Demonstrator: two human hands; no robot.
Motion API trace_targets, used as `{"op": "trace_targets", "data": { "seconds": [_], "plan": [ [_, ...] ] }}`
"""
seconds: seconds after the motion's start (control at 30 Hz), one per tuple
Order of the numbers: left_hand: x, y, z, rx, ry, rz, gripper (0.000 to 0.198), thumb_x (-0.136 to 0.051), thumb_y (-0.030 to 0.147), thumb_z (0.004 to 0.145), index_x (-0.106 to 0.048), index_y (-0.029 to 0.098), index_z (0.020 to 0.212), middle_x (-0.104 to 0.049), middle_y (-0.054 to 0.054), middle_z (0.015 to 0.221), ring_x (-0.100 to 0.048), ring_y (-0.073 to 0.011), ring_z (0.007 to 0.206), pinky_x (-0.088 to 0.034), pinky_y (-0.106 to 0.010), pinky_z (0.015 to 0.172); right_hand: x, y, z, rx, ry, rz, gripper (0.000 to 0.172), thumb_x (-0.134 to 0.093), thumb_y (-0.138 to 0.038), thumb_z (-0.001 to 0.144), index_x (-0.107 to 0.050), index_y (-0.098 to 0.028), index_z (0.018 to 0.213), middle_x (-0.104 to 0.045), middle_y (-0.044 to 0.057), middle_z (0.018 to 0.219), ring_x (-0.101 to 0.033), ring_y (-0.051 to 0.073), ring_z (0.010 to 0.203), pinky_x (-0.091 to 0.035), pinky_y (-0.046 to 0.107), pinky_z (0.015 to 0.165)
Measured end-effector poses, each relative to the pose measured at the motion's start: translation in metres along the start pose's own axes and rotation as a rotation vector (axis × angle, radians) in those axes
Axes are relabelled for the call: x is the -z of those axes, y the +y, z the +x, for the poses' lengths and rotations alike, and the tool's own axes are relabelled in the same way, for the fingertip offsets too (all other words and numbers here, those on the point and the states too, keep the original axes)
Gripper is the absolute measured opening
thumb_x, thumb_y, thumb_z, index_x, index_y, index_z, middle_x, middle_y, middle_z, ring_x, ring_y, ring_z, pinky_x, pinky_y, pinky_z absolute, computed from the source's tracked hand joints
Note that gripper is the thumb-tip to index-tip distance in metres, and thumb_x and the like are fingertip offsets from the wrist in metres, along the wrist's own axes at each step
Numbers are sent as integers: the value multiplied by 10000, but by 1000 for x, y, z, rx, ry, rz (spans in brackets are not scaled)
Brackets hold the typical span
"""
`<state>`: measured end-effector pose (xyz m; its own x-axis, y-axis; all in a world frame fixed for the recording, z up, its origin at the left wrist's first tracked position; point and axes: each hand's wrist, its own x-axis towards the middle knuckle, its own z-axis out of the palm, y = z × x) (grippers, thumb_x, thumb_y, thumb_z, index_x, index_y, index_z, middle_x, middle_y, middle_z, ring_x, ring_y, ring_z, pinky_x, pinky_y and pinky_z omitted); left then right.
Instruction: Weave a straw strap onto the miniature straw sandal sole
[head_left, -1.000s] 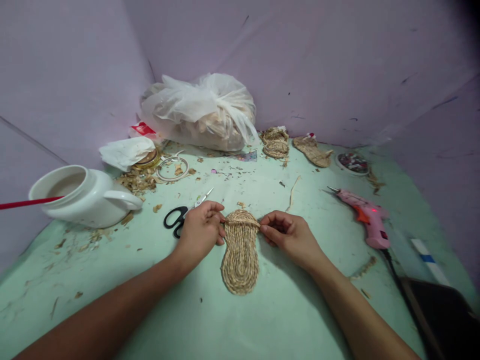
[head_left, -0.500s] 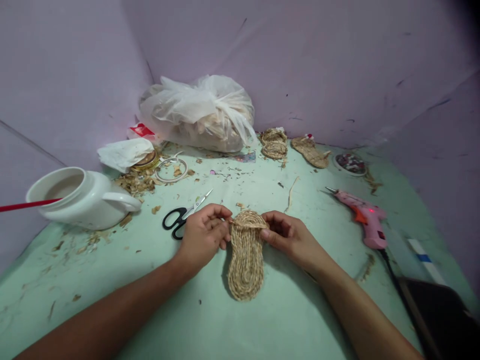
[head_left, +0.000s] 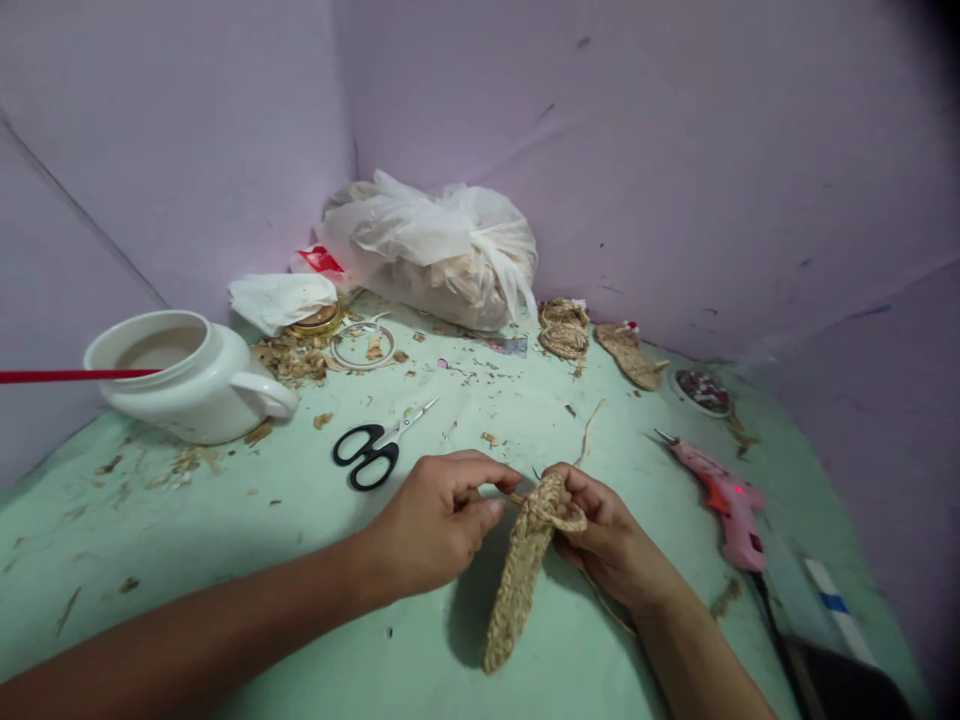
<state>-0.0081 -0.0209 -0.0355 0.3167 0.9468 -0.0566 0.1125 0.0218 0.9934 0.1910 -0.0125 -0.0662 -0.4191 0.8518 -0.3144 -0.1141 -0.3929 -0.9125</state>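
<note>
Fingers of the right hand [head_left: 619, 550] grip the woven sole [head_left: 521, 580], tipped on edge, right of the scissors [head_left: 371, 450]; left hand [head_left: 435, 520], closer to those scissors, pinches a thin strand [head_left: 516, 497].

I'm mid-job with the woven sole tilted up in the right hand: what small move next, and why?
I'd probably draw the short strand end gently with the left hand, the right hand steadying the woven sole. The left fingertips are at that strand by the sole's edge, and the strap loop bulges out near the right thumb, so it looks slack.
</note>
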Motion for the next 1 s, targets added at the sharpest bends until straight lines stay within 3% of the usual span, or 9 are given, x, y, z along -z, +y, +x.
{"op": "trace_targets", "data": {
  "seconds": [0.07,0.13,0.33,0.5,0.67,0.73,0.87,1.0],
  "plan": [
    [0,-2,0,-123,0,59,287,-477,118,719,-686,194,899,-650,-39,873,-484,-61,450,-417,-203,461,-1,0,0,-3,-4,-18,286,-728,-372,640,-546,-196,773,-397,-54,601,-248,54,448,-218,159,375],
    [0,-3,1,-182,-16,94,317,-456,97,737,-693,206,918,-653,-35,852,-495,-68,467,-425,-202,479,-2,1,0,-5,-8,-25,270,-719,-367,655,-545,-196,771,-394,-54,599,-242,55,450,-206,163,378],
    [-2,-3,-1,-139,13,126,199,-480,122,726,-675,158,704,-584,-9,624,-487,-80,460,-402,-206,476,-6,1,-1,-15,-9,-11,257,-721,-349,663,-552,-184,764,-426,-45,601,-281,55,467,-215,166,409],
    [-4,-2,-6,-75,10,135,116,-467,124,689,-563,152,630,-505,16,533,-450,-88,449,-344,-203,426,-11,-4,-4,39,-25,32,294,-778,-331,579,-583,-180,739,-541,-9,635,-464,97,552,-376,198,517],
    [-6,6,-14,-244,-54,175,119,-459,87,641,-541,156,588,-514,3,564,-454,-88,487,-370,-209,475,-18,-4,-6,43,-26,3,391,-830,-287,479,-682,-207,831,-618,11,693,-523,114,579,-422,218,552],
    [-8,9,-16,-273,-31,182,115,-456,75,611,-528,156,573,-499,7,543,-432,-79,468,-351,-202,456,-20,-3,-6,78,-55,-18,329,-816,-320,501,-698,-197,783,-627,31,723,-536,133,613,-429,238,571],
    [-13,7,-16,-135,30,95,77,-441,100,592,-478,160,562,-427,38,453,-340,-53,382,-255,-185,369,-24,-2,-5,211,-23,-47,214,-789,-299,543,-680,-187,689,-582,29,830,-498,115,625,-402,229,553],
    [-18,2,-17,53,26,-27,44,-423,144,601,-448,174,579,-458,34,419,-425,-83,351,-268,-183,340,-26,0,-6,229,25,-65,198,-782,-269,550,-662,-178,678,-550,5,709,-452,99,568,-365,214,505]
  ]
}}
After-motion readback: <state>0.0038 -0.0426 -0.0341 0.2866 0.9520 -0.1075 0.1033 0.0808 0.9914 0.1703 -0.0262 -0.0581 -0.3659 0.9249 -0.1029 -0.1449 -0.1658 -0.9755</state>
